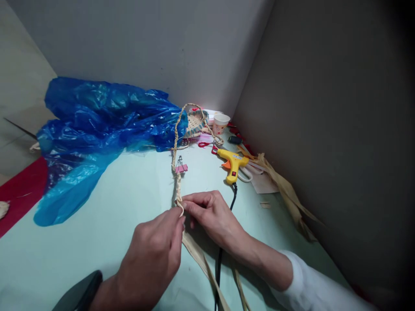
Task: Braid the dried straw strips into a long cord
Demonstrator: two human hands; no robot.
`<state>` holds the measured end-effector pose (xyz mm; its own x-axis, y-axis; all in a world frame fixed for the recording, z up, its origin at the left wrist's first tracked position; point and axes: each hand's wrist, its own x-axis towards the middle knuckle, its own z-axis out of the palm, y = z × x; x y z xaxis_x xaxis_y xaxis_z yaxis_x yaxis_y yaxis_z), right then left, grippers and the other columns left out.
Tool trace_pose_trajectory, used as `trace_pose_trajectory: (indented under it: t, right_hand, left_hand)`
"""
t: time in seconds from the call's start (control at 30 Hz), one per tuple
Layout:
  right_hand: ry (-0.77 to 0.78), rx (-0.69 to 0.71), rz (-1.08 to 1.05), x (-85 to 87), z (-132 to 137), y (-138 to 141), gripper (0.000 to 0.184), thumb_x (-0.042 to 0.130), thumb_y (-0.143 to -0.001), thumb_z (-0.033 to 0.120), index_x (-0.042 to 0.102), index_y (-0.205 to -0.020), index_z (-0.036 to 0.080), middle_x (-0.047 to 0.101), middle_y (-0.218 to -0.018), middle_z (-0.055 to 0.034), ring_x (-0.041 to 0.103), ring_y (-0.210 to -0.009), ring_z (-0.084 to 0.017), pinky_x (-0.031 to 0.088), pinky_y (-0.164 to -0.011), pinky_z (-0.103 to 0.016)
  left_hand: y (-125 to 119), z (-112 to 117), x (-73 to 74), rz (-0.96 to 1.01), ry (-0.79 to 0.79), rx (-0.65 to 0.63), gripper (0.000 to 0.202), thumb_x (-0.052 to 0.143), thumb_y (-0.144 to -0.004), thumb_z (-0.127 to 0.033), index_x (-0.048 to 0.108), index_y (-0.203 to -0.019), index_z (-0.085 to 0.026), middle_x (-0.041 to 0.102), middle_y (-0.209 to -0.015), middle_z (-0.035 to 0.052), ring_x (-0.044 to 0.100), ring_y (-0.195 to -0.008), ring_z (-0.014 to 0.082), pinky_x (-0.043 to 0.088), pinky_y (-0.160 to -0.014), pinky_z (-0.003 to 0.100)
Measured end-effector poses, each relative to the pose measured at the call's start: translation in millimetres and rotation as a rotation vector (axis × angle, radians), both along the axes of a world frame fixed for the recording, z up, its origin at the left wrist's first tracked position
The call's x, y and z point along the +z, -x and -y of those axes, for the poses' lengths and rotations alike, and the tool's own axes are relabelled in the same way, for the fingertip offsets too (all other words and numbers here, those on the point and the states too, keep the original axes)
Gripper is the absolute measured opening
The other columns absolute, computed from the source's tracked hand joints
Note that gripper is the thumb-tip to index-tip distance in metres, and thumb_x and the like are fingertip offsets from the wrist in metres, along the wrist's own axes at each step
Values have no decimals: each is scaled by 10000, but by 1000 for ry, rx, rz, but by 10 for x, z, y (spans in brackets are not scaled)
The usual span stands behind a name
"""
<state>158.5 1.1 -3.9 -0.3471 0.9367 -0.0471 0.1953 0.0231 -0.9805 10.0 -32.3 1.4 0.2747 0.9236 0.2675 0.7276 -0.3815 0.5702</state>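
A pale braided cord [178, 185] of dry, flat plant strips runs from my fingers toward the back of the table. My left hand [155, 248] is closed, pinching a strand at the braid's near end. From the right side, my right hand [214, 214] pinches the same end between thumb and finger. Loose flat strips [197, 252] hang from the braid toward me, below my hands. Farther up, a pink binder clip [181, 168] sits at the braid. Beyond it the cord loops up beside a small woven piece [194, 123].
A blue plastic bag [113, 116] spreads over the back left. At the right lie a yellow glue gun [232, 163] with its black cable [234, 196], white-handled scissors [245, 175], a paper cup [221, 123], a dark thread spool [235, 140] and dry strips [282, 185] along the wall.
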Motion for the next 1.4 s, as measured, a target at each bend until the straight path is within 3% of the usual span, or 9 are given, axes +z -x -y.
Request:
trace_pose_trajectory:
  t: [0.2, 0.37, 0.5, 0.63, 0.73, 0.8, 0.93, 1.17, 1.4]
  right_hand:
    - [165, 71, -151, 45, 3, 0, 256, 506, -866, 243, 695, -745, 120, 563, -607, 7, 446, -546, -89, 376, -567, -207]
    - [209, 40, -187, 25, 17, 35, 212, 551, -833, 230, 707, -750, 112, 667, -733, -44, 574, -686, -131, 447, -692, -235]
    - [181, 2, -185, 38, 8, 8, 191, 579, -814, 234, 689, -720, 109, 594, -624, 6, 458, -552, -86, 354, -550, -202]
    - [131, -17, -181, 93, 20, -14, 220, 570, -824, 193, 717, -683, 111, 537, -534, 26, 428, -544, -81, 338, -575, -199]
    - [163, 64, -287, 94, 28, -4, 246, 525, -852, 193, 720, -720, 123, 560, -538, 16, 467, -546, -92, 368, -603, -205]
    - [161, 107, -337, 65, 24, 4, 238, 506, -856, 185, 723, -775, 130, 588, -566, 14, 454, -517, -87, 389, -617, -209]
    - [81, 106, -285, 9, 13, -1, 234, 497, -852, 171, 713, -767, 140, 596, -598, 15, 475, -535, -91, 435, -710, -224]
    - [-168, 75, 161, 53, 30, -55, 260, 438, -928, 224, 630, -766, 159, 584, -617, 23, 491, -576, -101, 368, -611, -216]
    - [-232, 85, 302, 4, 44, -66, 87, 447, -938, 253, 507, -898, 204, 555, -626, 57, 492, -596, -106, 330, -592, -221]
  left_hand:
    - [-38, 84, -151, -530, -526, -136, 352, 370, -762, 27, 669, -927, -60, 667, -644, 100, 632, -495, 222, 435, -435, 309]
    - [-130, 135, -95, -610, -608, -158, 347, 375, -721, 64, 694, -805, -44, 620, -567, 90, 586, -446, 213, 415, -417, 309]
    - [-28, 25, -8, -240, -409, -143, 211, 467, -861, -141, 649, -755, -152, 636, -697, 75, 613, -664, 216, 453, -615, 321]
    - [137, -202, 88, 162, 15, 137, 153, 495, -891, -305, 589, -870, -185, 606, -846, 52, 573, -816, 205, 416, -759, 315]
    - [161, -308, 81, 500, 551, -103, 191, 464, -901, -346, 546, -960, -184, 575, -756, 12, 554, -758, 174, 415, -725, 289]
    - [138, -335, 47, 675, 751, -236, 181, 460, -902, -350, 511, -941, -181, 482, -639, -39, 465, -601, 119, 371, -601, 242]
    - [115, -352, 4, 736, 872, -258, 194, 508, -874, -371, 452, -876, -185, 407, -632, -70, 216, -483, 63, 153, -447, 223]
    - [165, -362, 19, 599, 722, -244, 101, 460, -864, -251, 518, -861, -168, 472, -660, -40, 304, -552, 80, 237, -488, 221]
    - [127, -333, -20, 633, 796, -101, 84, 469, -785, -231, 493, -719, -186, 254, -524, -95, 180, -454, 74, 137, -416, 242]
